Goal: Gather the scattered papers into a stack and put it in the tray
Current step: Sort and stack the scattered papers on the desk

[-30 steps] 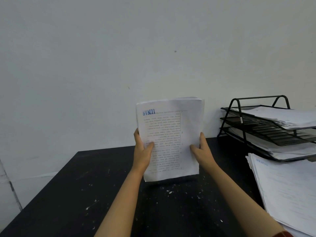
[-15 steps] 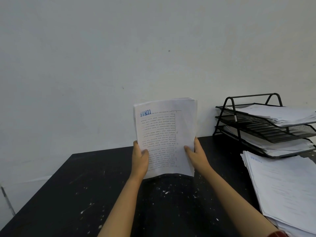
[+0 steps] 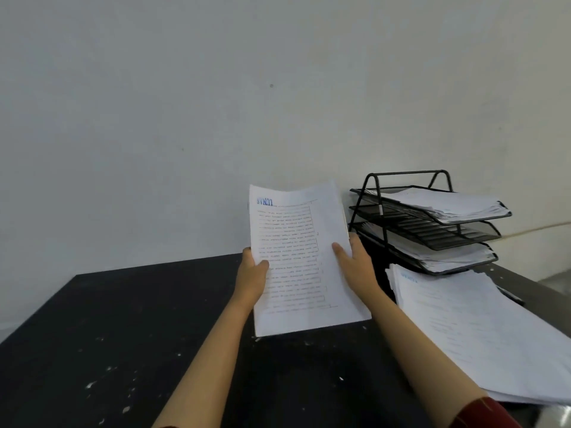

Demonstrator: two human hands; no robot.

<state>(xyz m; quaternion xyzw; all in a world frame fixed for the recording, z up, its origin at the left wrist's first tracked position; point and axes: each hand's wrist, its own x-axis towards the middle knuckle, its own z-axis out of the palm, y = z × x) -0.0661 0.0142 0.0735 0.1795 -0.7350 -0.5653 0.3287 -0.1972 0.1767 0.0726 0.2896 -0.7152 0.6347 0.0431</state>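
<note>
Your left hand (image 3: 251, 278) grips the left edge of the paper stack (image 3: 301, 257), thumb curled over the printed front; your right hand (image 3: 355, 267) grips the right edge the same way, its fingers hidden behind the sheets. You hold the stack nearly upright above the black tabletop (image 3: 123, 335), its lower edge just clear of the surface or close to it, the blue heading upside down at the top. To the right of the stack stands the black wire tray (image 3: 432, 230), three tiers, with papers in the top and bottom ones. In front of the tray a loose pile of papers (image 3: 469, 329) lies flat on the tabletop
</note>
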